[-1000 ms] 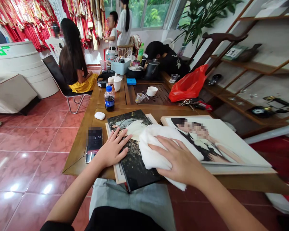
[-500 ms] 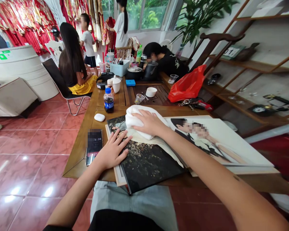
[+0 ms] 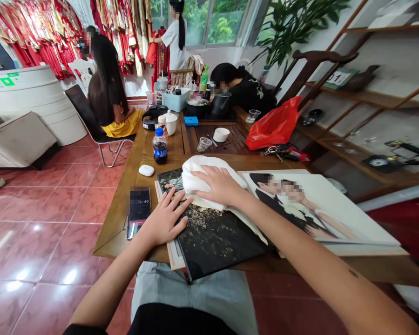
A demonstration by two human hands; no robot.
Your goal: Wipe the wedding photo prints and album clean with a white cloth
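My left hand [image 3: 166, 217] lies flat with fingers spread on the left part of a dark photo print [image 3: 223, 242], which has pale speckles and a light-coloured shape. A bunched white towel [image 3: 199, 173] rests on the print's upper part. Over it, my right hand [image 3: 218, 185] presses down with curved fingers, gripping the cloth. Some of the print is hidden under the towel and both hands. Beneath its left side, a pale frame edge [image 3: 172, 256] shows. To the right lies a large photo panel [image 3: 345, 204] of two people, partly behind my right forearm.
Left of the print are a phone [image 3: 138, 214], a white earbud case [image 3: 146, 170] and a dark drink bottle [image 3: 159, 148]. Farther back stand a white bowl [image 3: 221, 135], a plastic cup [image 3: 204, 144] and a red bag [image 3: 274, 125]. Several people sit or stand beyond.
My right hand has slid slightly towards me over the towel. My left hand stays in place. The phone clock went from 6:39 to 6:40. A child in the background is no longer visible.
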